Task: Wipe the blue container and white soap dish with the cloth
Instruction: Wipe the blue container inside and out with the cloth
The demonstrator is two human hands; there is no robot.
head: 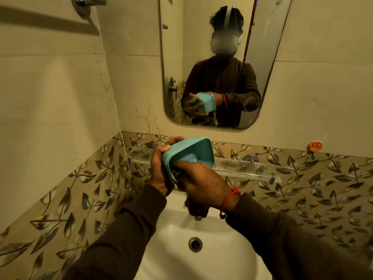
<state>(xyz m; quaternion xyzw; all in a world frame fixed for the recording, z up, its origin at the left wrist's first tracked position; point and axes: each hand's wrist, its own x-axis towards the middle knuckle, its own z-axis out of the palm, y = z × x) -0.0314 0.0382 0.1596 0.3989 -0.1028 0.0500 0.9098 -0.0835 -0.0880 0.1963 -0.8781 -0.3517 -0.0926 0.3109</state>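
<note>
- Left hand (159, 170) grips the blue container (187, 156), tilted on its side above the sink (222, 249).
- Right hand (201, 184) clutches a dark cloth (196, 211), pressing it against the container's lower rim.

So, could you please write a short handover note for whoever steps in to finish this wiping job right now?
Left hand: grips the blue container by its outer wall and holds it tilted above the white sink, opening turned toward the right.
Right hand: holds a dark cloth, fingers pushed into the container's mouth; the cloth's tail hangs below the wrist.
Done: wiping of the container's inside is under way; how much is clean cannot be told.
Left: finish the container, then wipe the white soap dish, which is not in view. A glass shelf runs along the wall behind.
</note>
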